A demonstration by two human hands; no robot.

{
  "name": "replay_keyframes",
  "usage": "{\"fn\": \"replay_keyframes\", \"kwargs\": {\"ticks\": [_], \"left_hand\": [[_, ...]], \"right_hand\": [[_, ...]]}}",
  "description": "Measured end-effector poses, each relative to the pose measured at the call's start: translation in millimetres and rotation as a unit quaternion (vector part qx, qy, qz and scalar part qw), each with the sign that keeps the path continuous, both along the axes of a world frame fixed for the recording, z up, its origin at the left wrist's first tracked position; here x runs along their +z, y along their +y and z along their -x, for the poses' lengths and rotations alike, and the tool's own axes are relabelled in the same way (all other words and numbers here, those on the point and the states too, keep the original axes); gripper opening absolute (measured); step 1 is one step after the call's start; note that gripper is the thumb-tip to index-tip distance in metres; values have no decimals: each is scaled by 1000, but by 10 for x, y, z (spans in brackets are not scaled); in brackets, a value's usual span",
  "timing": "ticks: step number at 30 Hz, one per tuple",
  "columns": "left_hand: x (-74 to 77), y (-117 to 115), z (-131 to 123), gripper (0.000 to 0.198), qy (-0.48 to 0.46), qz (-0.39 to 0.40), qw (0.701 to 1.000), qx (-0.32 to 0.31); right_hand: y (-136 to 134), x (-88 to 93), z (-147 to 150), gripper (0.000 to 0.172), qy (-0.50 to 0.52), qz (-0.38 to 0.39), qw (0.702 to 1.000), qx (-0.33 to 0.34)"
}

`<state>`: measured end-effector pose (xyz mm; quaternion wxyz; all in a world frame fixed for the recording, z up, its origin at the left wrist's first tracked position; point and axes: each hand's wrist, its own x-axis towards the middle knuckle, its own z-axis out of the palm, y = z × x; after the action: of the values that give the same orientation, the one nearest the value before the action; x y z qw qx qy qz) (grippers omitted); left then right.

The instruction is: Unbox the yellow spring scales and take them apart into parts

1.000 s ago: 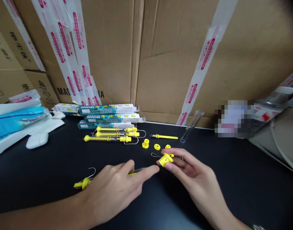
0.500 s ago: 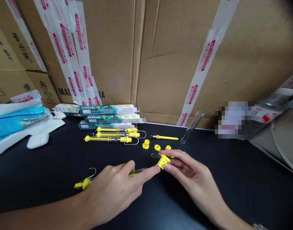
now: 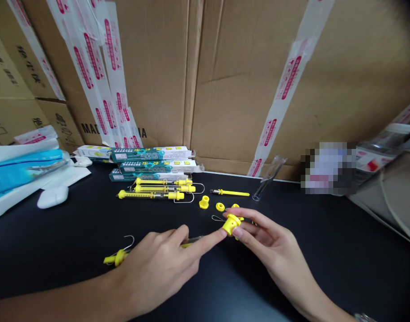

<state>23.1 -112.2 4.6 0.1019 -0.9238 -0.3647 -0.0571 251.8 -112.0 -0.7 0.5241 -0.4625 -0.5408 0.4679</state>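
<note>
A yellow plastic cap point(image 3: 230, 224) with a flange and a small hole in its side is pinched between the thumb and fingers of my right hand point(image 3: 272, 241). The index fingertip of my left hand point(image 3: 164, 259) touches the cap's lower left edge. My left hand is closed round a spring scale point(image 3: 119, 257), whose yellow end and wire hook stick out on the left; most of its tube is hidden by the hand. Beyond the right hand lie a yellow cap point(image 3: 204, 202), a yellow ring point(image 3: 220, 207) and a wire loop point(image 3: 217, 218), with further yellow parts partly covered by the fingers.
Several assembled spring scales point(image 3: 154, 189) lie before stacked green and white boxes point(image 3: 154, 154). A yellow rod point(image 3: 234, 193) and a clear tube point(image 3: 267, 179) are farther right. A white case point(image 3: 53, 197) sits left, a bottle point(image 3: 375, 152) right. Cardboard point(image 3: 245, 89) stands behind.
The yellow cap has turned more upright in my right hand and shifted slightly right. My left index fingertip has followed it; the left hand otherwise stays put.
</note>
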Motion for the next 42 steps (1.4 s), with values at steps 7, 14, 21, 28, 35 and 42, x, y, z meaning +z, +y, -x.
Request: {"fn": "replay_keyframes", "kwargs": {"ticks": [7,14,21,28,35,42], "left_hand": [[-9,3,6,81,0,11,1000,-4],[-30,-15,15,74,-2,-1,1000,0],[2,-12,3,81,9,-13,1000,-3],[-13,9,11,82,7,5,1000,-10],[-16,10,7,83,11,11,1000,-8],[1,13,0,77,12,11,1000,-4]], "right_hand": [[-16,0,6,26,-5,-10,1000,1],[-5,-10,-5,28,-1,-12,1000,-8],[-16,-13,-10,26,-9,-18,1000,-7],[-12,-19,-2,26,-2,-10,1000,9],[-15,-15,4,21,8,-14,1000,4],[-11,-13,-4,21,7,-2,1000,9]]}}
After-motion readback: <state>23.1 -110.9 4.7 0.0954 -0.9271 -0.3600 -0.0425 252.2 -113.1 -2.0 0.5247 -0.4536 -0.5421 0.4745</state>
